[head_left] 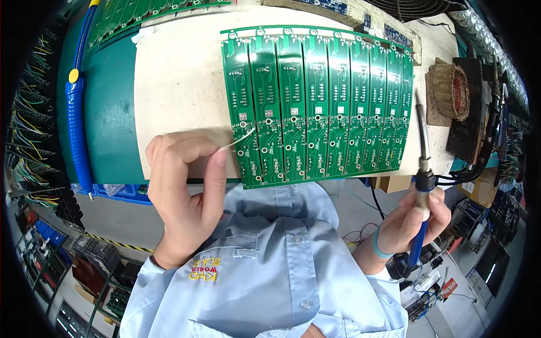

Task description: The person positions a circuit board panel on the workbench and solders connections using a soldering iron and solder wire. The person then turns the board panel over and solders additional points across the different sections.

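Note:
My left hand [189,174] is closed in a pinch on a thin whitish wire [239,139]. The wire's free end reaches over the leftmost strip of a green circuit board panel [313,135]; I cannot tell whether it touches. Several long narrow boards side by side make up this panel, which lies on a pale board at the table's near edge. Fingers wrapped round its handle, my right hand [403,225] grips a soldering iron [425,179] with a blue end. The iron's metal tip points away from me, just right of the panel and apart from it.
A blue solder sucker [78,129] with a yellow button lies at the left. Another green panel [152,17] is at the far left. On the right stands a brown round holder [451,90] with a reddish middle, beside dark cables. Blue bins [121,193] sit below the table edge.

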`<state>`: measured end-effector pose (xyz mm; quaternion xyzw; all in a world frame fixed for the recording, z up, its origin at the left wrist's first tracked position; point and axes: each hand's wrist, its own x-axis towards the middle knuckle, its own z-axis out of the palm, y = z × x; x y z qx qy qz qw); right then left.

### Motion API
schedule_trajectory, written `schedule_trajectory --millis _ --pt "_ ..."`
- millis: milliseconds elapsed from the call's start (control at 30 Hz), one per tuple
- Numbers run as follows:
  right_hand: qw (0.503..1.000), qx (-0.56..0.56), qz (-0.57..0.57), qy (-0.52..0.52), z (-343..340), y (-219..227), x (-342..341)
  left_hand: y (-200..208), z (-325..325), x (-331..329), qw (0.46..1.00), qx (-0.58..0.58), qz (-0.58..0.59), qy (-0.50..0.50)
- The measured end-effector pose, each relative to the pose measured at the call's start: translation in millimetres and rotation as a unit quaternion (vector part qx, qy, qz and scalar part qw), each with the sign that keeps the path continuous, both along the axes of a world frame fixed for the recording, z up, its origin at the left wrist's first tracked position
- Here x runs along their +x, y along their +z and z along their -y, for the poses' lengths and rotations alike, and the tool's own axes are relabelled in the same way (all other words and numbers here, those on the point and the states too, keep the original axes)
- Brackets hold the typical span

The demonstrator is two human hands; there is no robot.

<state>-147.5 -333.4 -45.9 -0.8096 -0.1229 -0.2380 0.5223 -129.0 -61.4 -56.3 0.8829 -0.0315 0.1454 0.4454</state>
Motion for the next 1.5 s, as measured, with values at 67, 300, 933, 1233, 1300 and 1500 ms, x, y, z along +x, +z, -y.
schedule_trajectory --millis 67,300,933,1233,1300,1500 --pt "0.996 -0.015 0.005 0.082 0.2 2.0 -0.1 0.7 3.3 0.6 1.0 0.015 0.006 -0.025" --pt "0.984 -0.066 -0.047 -0.156 -29.3 -12.6 24.1 5.4 5.4 -9.4 0.998 -0.01 -0.066 -0.007" --pt "0.968 -0.004 0.016 -0.25 12.1 -1.4 -1.7 48.0 2.6 100.0 0.927 -0.296 -0.167 -0.16" --pt "0.967 0.038 -0.084 -0.237 14.5 12.7 28.8 27.6 5.4 116.2 0.958 0.195 0.151 -0.147" --pt "0.961 0.111 -0.126 -0.219 0.7 12.1 23.5 41.0 3.2 115.6 0.969 0.171 0.115 -0.139" --pt "0.992 -0.058 -0.09 -0.059 -38.7 -3.7 29.8 44.7 -5.6 77.2 0.99 0.04 -0.107 -0.076"
